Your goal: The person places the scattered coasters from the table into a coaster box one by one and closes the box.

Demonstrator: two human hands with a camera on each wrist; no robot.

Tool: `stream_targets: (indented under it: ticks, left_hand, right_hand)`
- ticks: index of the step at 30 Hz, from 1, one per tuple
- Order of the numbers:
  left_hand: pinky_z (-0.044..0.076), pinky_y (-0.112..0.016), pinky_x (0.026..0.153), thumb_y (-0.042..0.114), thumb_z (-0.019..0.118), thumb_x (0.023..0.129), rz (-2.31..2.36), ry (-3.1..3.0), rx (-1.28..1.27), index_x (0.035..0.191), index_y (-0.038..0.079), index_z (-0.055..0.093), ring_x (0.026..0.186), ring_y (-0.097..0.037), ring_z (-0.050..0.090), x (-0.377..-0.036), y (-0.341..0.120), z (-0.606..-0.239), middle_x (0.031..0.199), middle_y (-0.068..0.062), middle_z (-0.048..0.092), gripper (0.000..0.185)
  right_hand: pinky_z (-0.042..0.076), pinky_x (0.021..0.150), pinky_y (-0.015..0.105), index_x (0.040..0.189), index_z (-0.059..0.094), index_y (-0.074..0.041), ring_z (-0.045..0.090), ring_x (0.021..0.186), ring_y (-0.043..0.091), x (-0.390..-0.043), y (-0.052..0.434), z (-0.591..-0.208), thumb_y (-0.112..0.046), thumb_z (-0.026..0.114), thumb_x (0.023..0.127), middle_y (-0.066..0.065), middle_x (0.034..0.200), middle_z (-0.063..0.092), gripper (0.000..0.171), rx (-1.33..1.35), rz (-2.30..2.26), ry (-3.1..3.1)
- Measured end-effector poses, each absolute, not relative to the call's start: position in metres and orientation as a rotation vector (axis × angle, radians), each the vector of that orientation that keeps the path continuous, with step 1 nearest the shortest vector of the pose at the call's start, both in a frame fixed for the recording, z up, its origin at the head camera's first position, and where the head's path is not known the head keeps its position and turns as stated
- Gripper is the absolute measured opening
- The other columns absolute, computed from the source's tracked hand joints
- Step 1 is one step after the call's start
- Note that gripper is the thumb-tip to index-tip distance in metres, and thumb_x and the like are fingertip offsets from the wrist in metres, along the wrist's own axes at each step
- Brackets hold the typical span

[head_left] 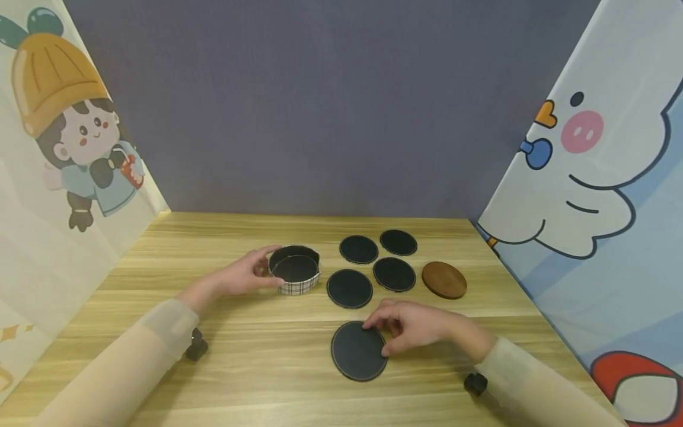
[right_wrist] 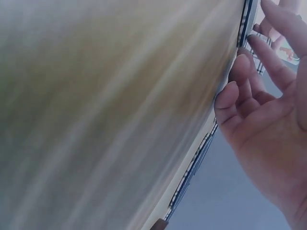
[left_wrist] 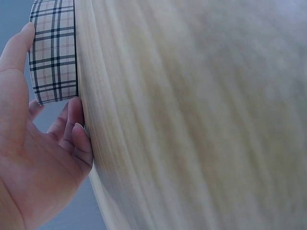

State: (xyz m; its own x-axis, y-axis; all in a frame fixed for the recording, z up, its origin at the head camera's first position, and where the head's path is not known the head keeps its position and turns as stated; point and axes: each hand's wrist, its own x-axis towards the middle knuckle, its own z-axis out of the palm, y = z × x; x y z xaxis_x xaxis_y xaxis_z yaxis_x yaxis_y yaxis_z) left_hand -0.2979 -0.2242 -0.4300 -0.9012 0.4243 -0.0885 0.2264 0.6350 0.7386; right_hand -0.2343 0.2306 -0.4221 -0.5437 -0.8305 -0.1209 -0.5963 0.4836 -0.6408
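A round plaid holder (head_left: 295, 279) stands on the wooden table (head_left: 240, 367) with one black coaster lying inside it. My left hand (head_left: 265, 270) grips its left side, thumb over the rim; the left wrist view shows the thumb against the plaid holder (left_wrist: 53, 52) and the other fingers (left_wrist: 76, 139) curled at the table surface. Nearer me lies a single black coaster (head_left: 356, 351). My right hand (head_left: 381, 337) pinches its right edge between fingers and thumb. In the right wrist view the curled fingers (right_wrist: 240, 91) meet the stitched edge of that coaster (right_wrist: 189, 178).
Several more black coasters (head_left: 358, 249) (head_left: 393, 274) lie in a cluster right of the holder, with a brown coaster (head_left: 444, 280) at their right. Cartoon-printed panels (head_left: 64, 148) (head_left: 597, 178) wall the left and right sides; a grey backdrop (head_left: 331, 107) closes the rear.
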Motion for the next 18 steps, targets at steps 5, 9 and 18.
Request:
stream_targets:
  ticks: [5, 9, 18]
  left_hand:
    - [0.062, -0.043, 0.093, 0.047, 0.086, 0.095, 1.126, 2.603, 0.531, 0.175, 0.02, 0.024, 0.123, -0.038, 0.061, -0.299, -0.225, -0.431, 0.147, -0.028, 0.05, 0.105]
    - [0.062, -0.049, 0.097, 0.049, 0.086, 0.095, 1.109, 2.615, 0.53, 0.175, 0.02, 0.024, 0.126, -0.04, 0.061, -0.299, -0.225, -0.431, 0.148, -0.029, 0.05, 0.105]
    - [0.061, -0.054, 0.102, 0.051, 0.085, 0.095, 1.091, 2.629, 0.53, 0.176, 0.02, 0.024, 0.128, -0.04, 0.061, -0.297, -0.224, -0.43, 0.149, -0.028, 0.05, 0.105]
  right_hand:
    - [0.053, 0.105, 0.03, 0.149, 0.067, -0.025, 0.056, 0.121, 0.012, -0.229, 0.224, -0.423, -0.04, 0.092, 0.089, -0.004, 0.137, 0.061, 0.066, -1.229, -0.729, 2.362]
    - [0.047, 0.119, 0.041, 0.155, 0.062, -0.031, 0.048, 0.141, 0.017, -0.225, 0.217, -0.422, -0.045, 0.093, 0.087, -0.004, 0.153, 0.054, 0.076, -1.231, -0.648, 2.392]
    - [0.043, 0.12, 0.043, 0.162, 0.053, -0.031, 0.038, 0.147, 0.02, -0.22, 0.201, -0.42, -0.047, 0.096, 0.081, -0.006, 0.157, 0.046, 0.094, -1.196, -0.586, 2.385]
